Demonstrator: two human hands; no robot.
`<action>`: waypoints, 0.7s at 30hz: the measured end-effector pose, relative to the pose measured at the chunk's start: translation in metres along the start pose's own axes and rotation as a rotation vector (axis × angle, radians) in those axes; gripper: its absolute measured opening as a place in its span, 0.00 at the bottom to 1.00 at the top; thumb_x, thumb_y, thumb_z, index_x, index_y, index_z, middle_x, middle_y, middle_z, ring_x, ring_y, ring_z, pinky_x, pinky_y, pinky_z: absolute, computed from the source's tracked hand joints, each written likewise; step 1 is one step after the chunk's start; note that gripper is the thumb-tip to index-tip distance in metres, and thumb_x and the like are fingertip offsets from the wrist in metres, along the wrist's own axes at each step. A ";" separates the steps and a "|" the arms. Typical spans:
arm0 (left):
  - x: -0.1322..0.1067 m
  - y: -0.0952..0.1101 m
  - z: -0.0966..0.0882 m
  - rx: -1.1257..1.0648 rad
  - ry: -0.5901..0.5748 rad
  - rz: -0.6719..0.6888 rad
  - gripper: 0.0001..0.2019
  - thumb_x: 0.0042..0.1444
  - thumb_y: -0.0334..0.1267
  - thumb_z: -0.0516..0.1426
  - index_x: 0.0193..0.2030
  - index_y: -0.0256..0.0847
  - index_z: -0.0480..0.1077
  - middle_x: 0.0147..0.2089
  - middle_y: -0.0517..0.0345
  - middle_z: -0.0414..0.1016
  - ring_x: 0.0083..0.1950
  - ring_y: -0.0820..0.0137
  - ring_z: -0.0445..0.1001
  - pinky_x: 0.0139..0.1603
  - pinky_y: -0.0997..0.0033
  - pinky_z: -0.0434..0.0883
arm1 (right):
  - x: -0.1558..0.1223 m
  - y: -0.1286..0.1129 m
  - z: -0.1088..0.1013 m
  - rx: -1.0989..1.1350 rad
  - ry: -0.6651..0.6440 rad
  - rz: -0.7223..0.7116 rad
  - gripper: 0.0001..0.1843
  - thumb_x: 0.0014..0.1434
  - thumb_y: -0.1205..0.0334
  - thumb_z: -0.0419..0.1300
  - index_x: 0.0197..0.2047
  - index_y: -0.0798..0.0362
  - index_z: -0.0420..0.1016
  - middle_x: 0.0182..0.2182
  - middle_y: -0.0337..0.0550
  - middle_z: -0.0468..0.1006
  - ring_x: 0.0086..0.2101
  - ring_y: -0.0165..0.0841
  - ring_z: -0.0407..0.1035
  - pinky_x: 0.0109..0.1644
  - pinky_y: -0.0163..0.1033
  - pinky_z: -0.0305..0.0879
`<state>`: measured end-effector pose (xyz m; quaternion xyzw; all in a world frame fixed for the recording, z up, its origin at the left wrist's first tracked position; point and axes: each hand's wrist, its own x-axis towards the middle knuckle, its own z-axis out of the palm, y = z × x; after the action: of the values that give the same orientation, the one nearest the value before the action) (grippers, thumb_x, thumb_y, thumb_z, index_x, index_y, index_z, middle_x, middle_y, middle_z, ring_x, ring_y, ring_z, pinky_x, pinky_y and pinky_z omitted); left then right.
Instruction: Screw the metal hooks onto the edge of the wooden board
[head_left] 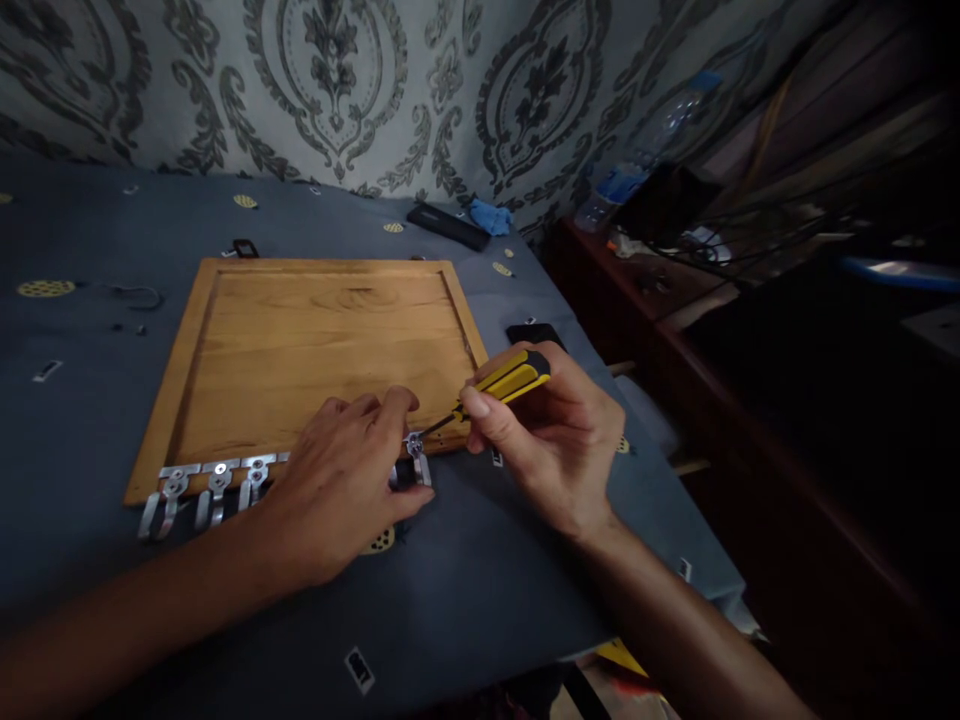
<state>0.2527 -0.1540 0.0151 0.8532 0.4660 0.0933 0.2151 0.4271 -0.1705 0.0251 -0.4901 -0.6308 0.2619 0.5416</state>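
A yellow-and-black screwdriver (510, 380) is held in my right hand (566, 435), its shaft slanting down to the left. The tip meets the hook rail (238, 463) close to its right end, at the metal hook (421, 465) there. My left hand (352, 475) grips the rail around that hook, thumb below and fingers above, hiding the rail's middle. Several more silver hooks show left of this hand. The rail lies along the near edge of a framed wooden board (330, 350), which rests flat on the patterned grey cloth.
A dark bar-shaped object (448, 226) and a crumpled blue item (491, 216) lie behind the board. A black flat object (537, 336) is to its right. Small dark bits (141, 329) lie at left. A plastic bottle (645, 150) stands on the cluttered reddish furniture (600, 270) beyond the cloth's right edge.
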 end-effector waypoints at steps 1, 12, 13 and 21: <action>0.001 0.000 0.000 0.000 0.004 0.000 0.23 0.50 0.42 0.65 0.49 0.41 0.62 0.46 0.51 0.77 0.48 0.52 0.75 0.50 0.52 0.68 | 0.000 0.000 0.000 -0.012 -0.004 0.007 0.10 0.57 0.62 0.66 0.30 0.51 0.69 0.28 0.35 0.69 0.21 0.24 0.63 0.23 0.35 0.61; -0.002 -0.004 -0.011 -0.127 -0.051 -0.028 0.25 0.49 0.44 0.66 0.51 0.43 0.62 0.47 0.50 0.77 0.47 0.51 0.75 0.47 0.51 0.70 | -0.001 -0.001 -0.001 -0.080 -0.080 -0.046 0.10 0.59 0.62 0.66 0.30 0.52 0.69 0.28 0.37 0.70 0.25 0.26 0.64 0.26 0.34 0.62; -0.002 -0.007 -0.015 -0.197 -0.049 -0.014 0.26 0.51 0.45 0.65 0.53 0.44 0.61 0.47 0.51 0.78 0.47 0.53 0.76 0.46 0.53 0.71 | -0.001 -0.001 -0.001 -0.079 -0.082 -0.051 0.09 0.59 0.63 0.66 0.30 0.52 0.69 0.28 0.37 0.70 0.25 0.26 0.64 0.26 0.34 0.62; 0.000 -0.025 -0.029 -0.510 -0.055 0.029 0.18 0.62 0.34 0.47 0.59 0.47 0.56 0.50 0.53 0.78 0.50 0.65 0.77 0.49 0.60 0.73 | -0.002 -0.002 0.000 -0.079 -0.064 -0.059 0.10 0.58 0.63 0.66 0.30 0.51 0.69 0.28 0.37 0.69 0.25 0.26 0.64 0.25 0.34 0.61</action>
<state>0.2235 -0.1336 0.0290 0.7800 0.4092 0.1879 0.4346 0.4258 -0.1729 0.0261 -0.4837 -0.6718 0.2361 0.5089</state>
